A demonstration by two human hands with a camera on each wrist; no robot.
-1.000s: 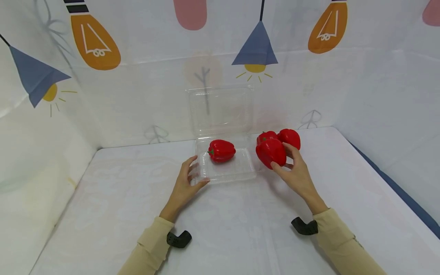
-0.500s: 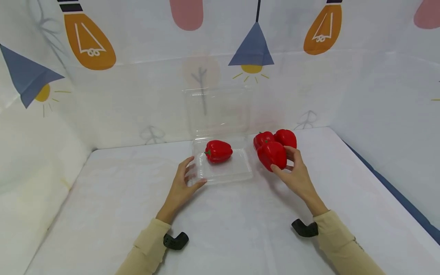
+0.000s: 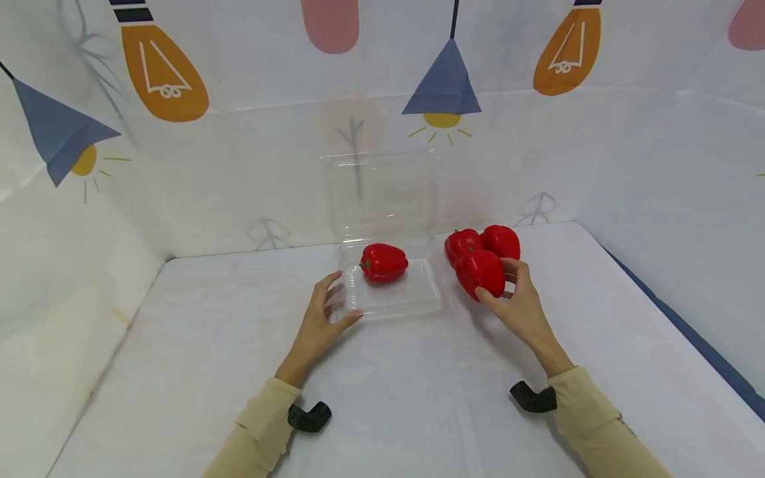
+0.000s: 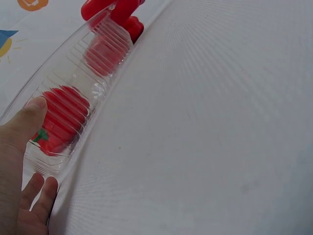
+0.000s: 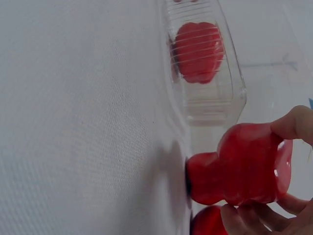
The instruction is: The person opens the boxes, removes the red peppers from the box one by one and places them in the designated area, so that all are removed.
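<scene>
In the head view a clear plastic clamshell box (image 3: 394, 307) stands on the table with its lid raised. One red bell pepper (image 3: 384, 263) lies on its side inside, green stem to the left. My left hand (image 3: 318, 325) holds the box at its front left corner, thumb on the front edge and fingers along the left side. To the right of the box, my right hand (image 3: 521, 307) grips another red bell pepper (image 3: 480, 273) between thumb and fingers. The right wrist view shows this held pepper (image 5: 252, 166) raised off the table.
Two more red bell peppers, a left one (image 3: 461, 243) and a right one (image 3: 502, 241), lie behind the held pepper. The lid (image 3: 382, 192) leans upright near the printed back curtain (image 3: 251, 153). White cloth covers the table (image 3: 394, 398).
My right hand has drawn its bell pepper slightly right and toward me, away from the two behind it. My left hand stays at the box. The head view shifts slightly.
</scene>
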